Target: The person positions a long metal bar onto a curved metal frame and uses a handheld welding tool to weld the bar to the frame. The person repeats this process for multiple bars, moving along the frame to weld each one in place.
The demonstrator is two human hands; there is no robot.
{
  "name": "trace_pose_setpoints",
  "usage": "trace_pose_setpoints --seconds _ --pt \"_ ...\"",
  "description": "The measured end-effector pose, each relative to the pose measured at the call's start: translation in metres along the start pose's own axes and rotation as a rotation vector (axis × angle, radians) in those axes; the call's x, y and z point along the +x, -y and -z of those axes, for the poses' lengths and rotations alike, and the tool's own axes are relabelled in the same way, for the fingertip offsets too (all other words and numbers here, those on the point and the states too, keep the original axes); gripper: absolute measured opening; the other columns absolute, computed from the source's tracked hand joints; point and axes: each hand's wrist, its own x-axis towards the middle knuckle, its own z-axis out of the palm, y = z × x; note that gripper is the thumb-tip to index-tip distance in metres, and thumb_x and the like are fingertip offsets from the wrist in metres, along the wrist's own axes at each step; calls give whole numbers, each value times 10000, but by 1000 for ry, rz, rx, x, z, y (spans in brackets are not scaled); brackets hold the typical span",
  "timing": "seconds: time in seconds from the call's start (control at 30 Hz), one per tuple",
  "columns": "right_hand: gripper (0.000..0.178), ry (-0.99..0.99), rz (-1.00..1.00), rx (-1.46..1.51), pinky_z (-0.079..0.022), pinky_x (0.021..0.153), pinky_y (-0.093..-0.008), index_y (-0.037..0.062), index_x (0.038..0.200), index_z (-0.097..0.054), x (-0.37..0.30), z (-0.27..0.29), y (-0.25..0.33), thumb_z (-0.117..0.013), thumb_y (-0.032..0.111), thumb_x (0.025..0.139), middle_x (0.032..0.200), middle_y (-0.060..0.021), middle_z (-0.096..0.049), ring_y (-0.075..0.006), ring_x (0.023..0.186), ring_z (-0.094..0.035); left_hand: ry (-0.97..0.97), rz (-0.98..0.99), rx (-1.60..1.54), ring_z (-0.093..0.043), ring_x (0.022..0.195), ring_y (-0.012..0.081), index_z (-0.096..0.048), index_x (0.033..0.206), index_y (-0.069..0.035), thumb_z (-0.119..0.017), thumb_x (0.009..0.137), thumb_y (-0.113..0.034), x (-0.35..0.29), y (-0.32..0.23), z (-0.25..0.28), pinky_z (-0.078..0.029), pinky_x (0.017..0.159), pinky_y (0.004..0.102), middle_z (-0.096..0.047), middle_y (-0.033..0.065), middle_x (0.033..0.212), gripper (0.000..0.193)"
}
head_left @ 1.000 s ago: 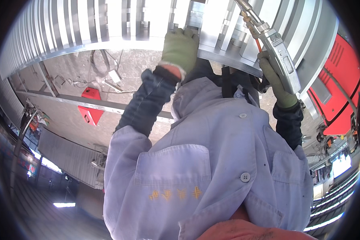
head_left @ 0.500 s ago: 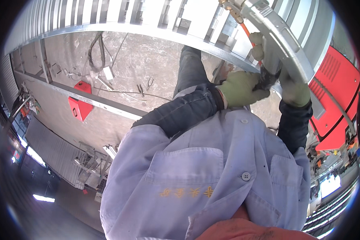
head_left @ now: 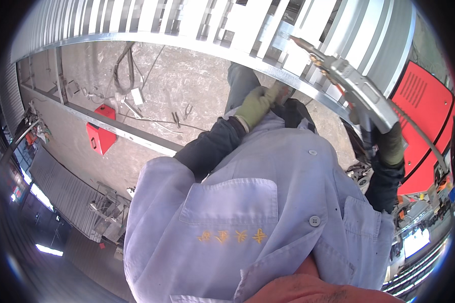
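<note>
Head view, sole view. Right hand (head_left: 392, 144), olive glove: at the rear end of a silver hand tool (head_left: 366, 91). Fingers appear curled round its underside; the tool's body hides most of them, so how tightly they are closed cannot be told.

Tool position: right of centre, raised in front of the slatted metal panel (head_left: 179, 38). Long axis runs from about 10 o'clock (slim nozzle (head_left: 306, 48)) to 4 o'clock (thick rear end). Nozzle overlaps the slats in view; contact or gap not resolvable.

Key relation: tool body lies toward 11 o'clock from the right hand, its nozzle end pointing away from that hand. Right hand is the nearer one to the body, at its rear end. Left hand (head_left: 255, 108), also olive-gloved, sits toward 8 o'clock from the tool body, apart from it; from this hand the nozzle lies toward 1 o'clock.

Left fingers: reach toward 2 o'clock, just over the dark trouser leg (head_left: 242, 81). Tips blurred; cannot tell whether they are open or hold anything.

Surroundings: red machine casing (head_left: 419, 116) at 3 o'clock; red box (head_left: 101, 139) at 9 o'clock, beside a metal bar (head_left: 146, 141) above the concrete floor (head_left: 187, 70).
</note>
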Motion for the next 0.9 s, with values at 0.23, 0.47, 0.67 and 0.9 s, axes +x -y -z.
trace_pose_setpoints --seconds 0.23,0.47,0.67,0.9 --pt "902 68 12 -423 -499 855 -292 -44 1463 -577 49 -13 85 -498 743 1031 1129 -92 -717 -165 1005 -650 -311 -18 -103 -690 697 257 -656 873 86 -600 1065 -565 27 -36 4 -542 656 388 -699 182 787 682" --pt "664 269 118 -959 -528 759 -339 -55 1343 -624 141 -15 71 -511 553 1100 1046 -82 -661 -186 923 -649 -383 185 151 -714 879 477 -722 857 86 -546 1044 -649 44 -21 8 -544 824 531 -723 304 840 779" --pt "688 349 -328 -531 -510 762 -261 -35 1432 -600 199 -77 76 -539 556 1086 1065 -83 -681 -139 903 -643 -287 300 175 -725 913 491 -743 881 88 -557 1025 -670 38 -46 19 -547 829 538 -729 341 885 793" --pt "755 487 -343 -350 -554 808 -299 -48 1477 -548 223 -81 60 -393 601 1123 1171 -141 -705 -156 926 -660 -346 277 164 -728 887 489 -745 871 85 -575 1025 -653 35 -59 16 -555 804 526 -731 334 869 774"
